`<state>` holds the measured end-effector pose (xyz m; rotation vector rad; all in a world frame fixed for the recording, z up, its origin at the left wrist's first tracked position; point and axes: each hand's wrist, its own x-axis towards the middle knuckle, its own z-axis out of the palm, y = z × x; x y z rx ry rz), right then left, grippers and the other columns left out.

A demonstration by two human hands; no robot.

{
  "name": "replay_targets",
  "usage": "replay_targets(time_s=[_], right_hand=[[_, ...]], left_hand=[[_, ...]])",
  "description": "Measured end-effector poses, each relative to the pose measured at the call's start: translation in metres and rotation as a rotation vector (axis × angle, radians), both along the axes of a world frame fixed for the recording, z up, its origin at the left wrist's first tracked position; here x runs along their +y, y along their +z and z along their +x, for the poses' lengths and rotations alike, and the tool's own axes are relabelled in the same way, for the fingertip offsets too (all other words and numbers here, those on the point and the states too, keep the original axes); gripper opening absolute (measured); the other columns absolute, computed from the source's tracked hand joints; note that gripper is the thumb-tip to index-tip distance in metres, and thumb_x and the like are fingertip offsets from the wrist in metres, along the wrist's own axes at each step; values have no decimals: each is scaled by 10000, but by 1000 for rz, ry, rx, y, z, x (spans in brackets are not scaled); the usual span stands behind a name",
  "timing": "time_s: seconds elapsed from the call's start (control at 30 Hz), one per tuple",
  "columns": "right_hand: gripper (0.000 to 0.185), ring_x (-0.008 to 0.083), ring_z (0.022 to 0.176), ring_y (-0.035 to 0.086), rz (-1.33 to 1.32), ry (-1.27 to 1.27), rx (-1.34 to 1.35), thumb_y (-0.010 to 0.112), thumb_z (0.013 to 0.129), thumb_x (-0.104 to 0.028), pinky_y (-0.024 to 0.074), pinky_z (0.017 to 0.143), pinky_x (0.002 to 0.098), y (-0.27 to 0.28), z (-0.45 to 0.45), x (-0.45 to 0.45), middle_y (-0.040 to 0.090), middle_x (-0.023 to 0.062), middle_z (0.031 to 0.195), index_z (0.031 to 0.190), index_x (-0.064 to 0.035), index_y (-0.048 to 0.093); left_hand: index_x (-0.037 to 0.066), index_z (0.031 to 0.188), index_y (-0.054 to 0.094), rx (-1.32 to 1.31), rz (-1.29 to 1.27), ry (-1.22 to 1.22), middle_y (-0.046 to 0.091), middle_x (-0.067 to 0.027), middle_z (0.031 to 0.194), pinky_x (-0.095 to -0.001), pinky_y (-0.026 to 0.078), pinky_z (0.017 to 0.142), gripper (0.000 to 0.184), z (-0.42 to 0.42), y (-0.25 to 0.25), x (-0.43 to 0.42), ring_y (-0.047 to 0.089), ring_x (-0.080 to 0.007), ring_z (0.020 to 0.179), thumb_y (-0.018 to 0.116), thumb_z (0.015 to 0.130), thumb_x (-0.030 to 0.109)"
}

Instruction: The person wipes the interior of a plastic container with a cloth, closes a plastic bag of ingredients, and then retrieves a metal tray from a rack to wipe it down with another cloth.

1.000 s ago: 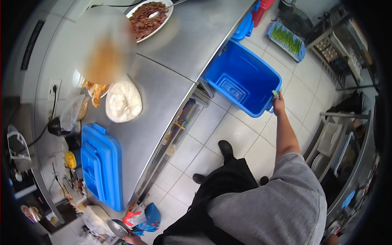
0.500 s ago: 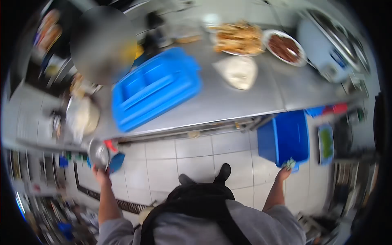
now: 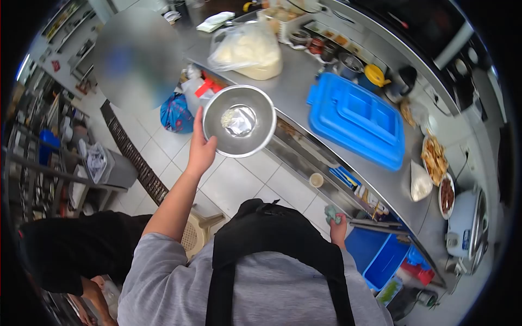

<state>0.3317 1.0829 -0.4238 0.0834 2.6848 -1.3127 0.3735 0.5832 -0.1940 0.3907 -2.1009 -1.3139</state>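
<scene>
My left hand (image 3: 202,148) grips the rim of a round metal bowl (image 3: 258,122), which has a few pale bits at its bottom. The bowl is held out over the floor beside the counter edge. Lower right, my right hand (image 3: 338,228) is closed on a crumpled greenish cloth (image 3: 332,214). Near that hand stands a blue bin (image 3: 387,259) on the floor, partly under the counter. A blue lid (image 3: 356,120) lies on the metal counter (image 3: 296,93). Left of it on the counter is a plastic bag of pale dough (image 3: 246,49).
Another person in black (image 3: 81,247) bends at the lower left. A beige stool (image 3: 197,234) stands beside my left arm. A grey bin (image 3: 117,169) is at the left. Plates of food (image 3: 446,196) and a light-blue cooker (image 3: 462,231) sit at the counter's right end.
The view has turned left. My left hand has brought the bowl up and forward. My right hand, still holding the cloth, is no longer at the blue bin's rim.
</scene>
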Motion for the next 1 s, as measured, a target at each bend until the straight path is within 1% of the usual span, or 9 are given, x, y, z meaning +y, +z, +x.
replay_targets(time_s=[0.07, 0.23, 0.3, 0.43, 0.63, 0.7, 0.77, 0.83, 1.0], right_hand=[[223, 189, 887, 534, -395, -64, -138, 584, 759, 0, 430, 790, 307, 10, -30, -41, 545, 94, 921, 957, -64, 504], [222, 128, 840, 500, -268, 122, -68, 586, 801, -12, 419, 753, 254, 72, -72, -154, 529, 49, 905, 998, -75, 506], [220, 119, 844, 501, -519, 166, -209, 580, 808, -8, 414, 755, 247, 113, -81, -198, 533, 38, 926, 1004, -77, 507], [221, 108, 844, 503, -580, 342, -141, 568, 813, 4, 416, 753, 244, 151, -117, -259, 537, 45, 956, 1013, -68, 506], [273, 185, 959, 524, -390, 536, 219, 588, 784, -11, 413, 832, 285, 192, -221, -329, 523, 96, 1051, 1038, -60, 500], [352, 303, 1029, 518, 82, 783, 682, 628, 752, -38, 419, 867, 353, 206, -255, -355, 495, 167, 1151, 1081, -62, 508], [426, 377, 1070, 482, 243, 859, 590, 673, 738, -111, 415, 889, 409, 211, -272, -372, 455, 208, 1223, 1132, -76, 517], [485, 379, 1080, 482, 762, 863, 489, 697, 733, -185, 421, 884, 415, 238, -268, -397, 470, 193, 1215, 1171, -79, 517], [385, 310, 951, 561, 380, 1379, 255, 688, 758, -238, 447, 818, 397, 218, -256, -488, 577, 155, 1034, 1068, -44, 567]], left_hand=[[59, 1416, 184, 6, 20, 29, 324, -183, 1379, -317, 244, 1057, 757, 16, 5, -15, 338, -260, 1286, 422, 711, -82], [37, 1350, 245, -43, 15, 138, 445, -190, 1251, -328, 364, 965, 646, 53, 11, -37, 451, -273, 1187, 434, 740, -60], [37, 1334, 243, -37, -17, 184, 457, -199, 1222, -332, 396, 924, 616, 62, 8, -49, 488, -277, 1132, 437, 755, -45], [32, 1322, 239, -52, 117, 254, 441, -195, 1224, -323, 400, 909, 601, 70, 4, -65, 493, -251, 1100, 434, 758, -42], [16, 1249, 287, -79, 306, 430, 440, -163, 1170, -281, 421, 833, 519, 75, -23, -96, 494, -180, 992, 441, 756, -38], [27, 1176, 327, -164, 458, 558, 458, -137, 1094, -264, 426, 807, 442, 87, -44, -102, 496, -165, 946, 450, 756, -33], [37, 1131, 348, -200, 482, 653, 468, -122, 1049, -260, 432, 792, 396, 102, -69, -111, 501, -161, 924, 455, 756, -29], [53, 1053, 364, -177, 716, 792, 491, -110, 987, -283, 480, 724, 313, 117, -87, -116, 538, -170, 843, 474, 767, -14], [61, 1034, 380, 86, 1091, 1078, 519, -123, 950, -329, 527, 627, 250, 142, -102, -148, 588, -222, 778, 468, 805, 11]])
